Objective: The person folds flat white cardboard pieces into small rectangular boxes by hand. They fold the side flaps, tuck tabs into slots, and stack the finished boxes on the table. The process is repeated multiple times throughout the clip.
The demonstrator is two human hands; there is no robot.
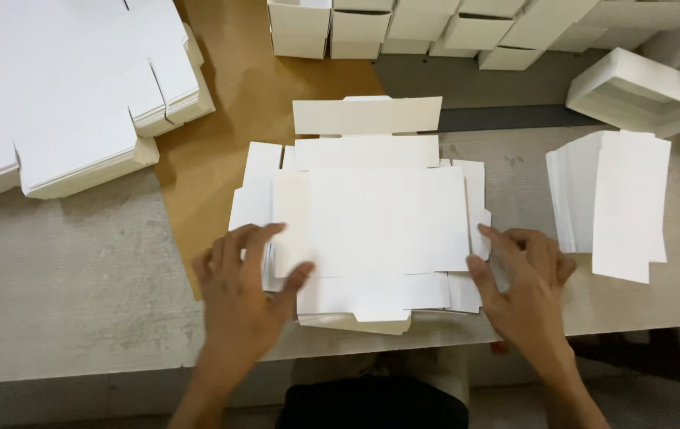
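My left hand [240, 290] and right hand [524, 282], fingers spread open, press the side flaps of a flat white carton sheet [371, 218] on the grey table [69, 278].

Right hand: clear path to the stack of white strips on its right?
Probably yes. The right hand rests at the flat box blank's right edge, and only bare table lies between it and the white strips.
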